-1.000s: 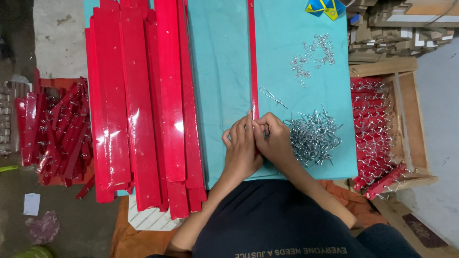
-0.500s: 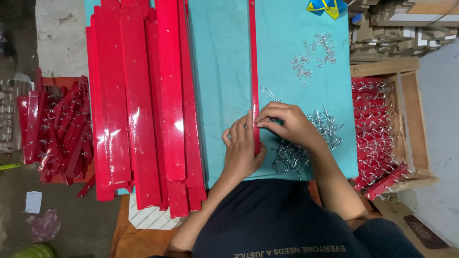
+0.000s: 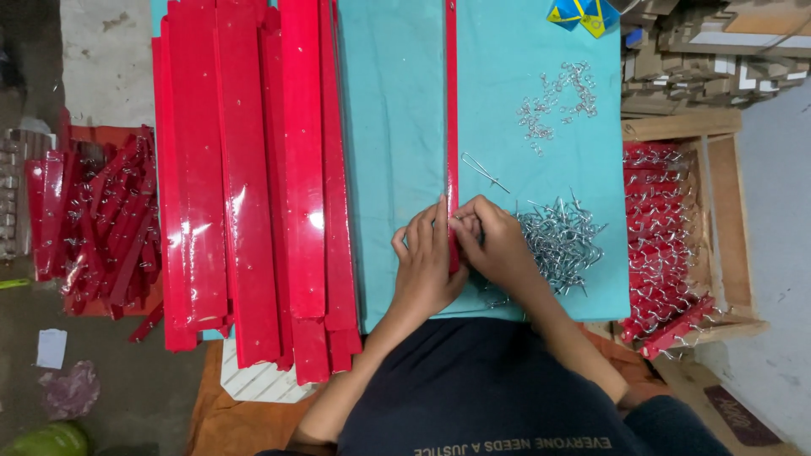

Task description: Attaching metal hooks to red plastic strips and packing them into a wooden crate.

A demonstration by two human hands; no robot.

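A long narrow red strip (image 3: pixel 451 101) lies lengthwise on the teal table top (image 3: pixel 397 127). My left hand (image 3: pixel 425 262) holds its near end from the left, fingers pressed along the edge. My right hand (image 3: pixel 492 242) meets it from the right, fingertips pinched on a small metal wire hook at the strip's near end. A pile of silver wire hooks (image 3: pixel 559 241) lies just right of my right hand. One loose wire hook (image 3: pixel 483 171) rests beside the strip, farther up.
A stack of long red strips (image 3: pixel 253 186) covers the table's left part. Small metal rings (image 3: pixel 557 100) are scattered at the far right. A wooden crate (image 3: pixel 726 194) on the right holds red strips with hooks; more such pieces lie in a heap (image 3: pixel 97 224) at left. Cardboard pieces (image 3: pixel 718 51) are stacked top right.
My right hand reached into the hook pile half a second ago and has come back to the strip's near end beside my left hand. The left hand stayed on the strip.
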